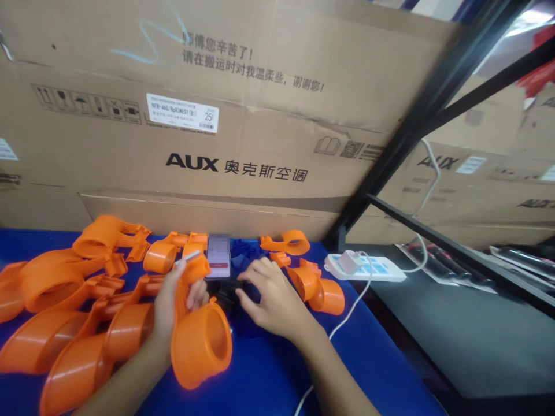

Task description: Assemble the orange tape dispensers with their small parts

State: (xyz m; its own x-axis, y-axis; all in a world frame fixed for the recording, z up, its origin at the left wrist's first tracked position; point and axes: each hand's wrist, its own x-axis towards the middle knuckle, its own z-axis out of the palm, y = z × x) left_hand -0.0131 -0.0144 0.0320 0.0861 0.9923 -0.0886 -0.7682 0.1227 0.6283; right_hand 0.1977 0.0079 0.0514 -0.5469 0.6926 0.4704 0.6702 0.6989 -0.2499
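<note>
My left hand [165, 306] is closed around the arm of an orange plastic holder [202, 341], whose wide ring hangs toward me, tilted. A thin grey strip [188, 257] shows at the top of that grip; I cannot tell what it is. Just to the right, my right hand [273, 297] has its fingers curled down at a black item [223, 287] lying between the hands. Its kind is unclear, since the fingers cover part of it. Behind it lies a small heap of dark blue pieces [247, 251].
Several orange holders [73, 323] crowd the left of the blue table [359, 370], with more orange holders [318, 289] at right. A phone [218, 255] lies behind my hands. A white power strip [368, 267] trails a cable. Large cardboard boxes [260, 133] and a black frame [399, 138] stand behind.
</note>
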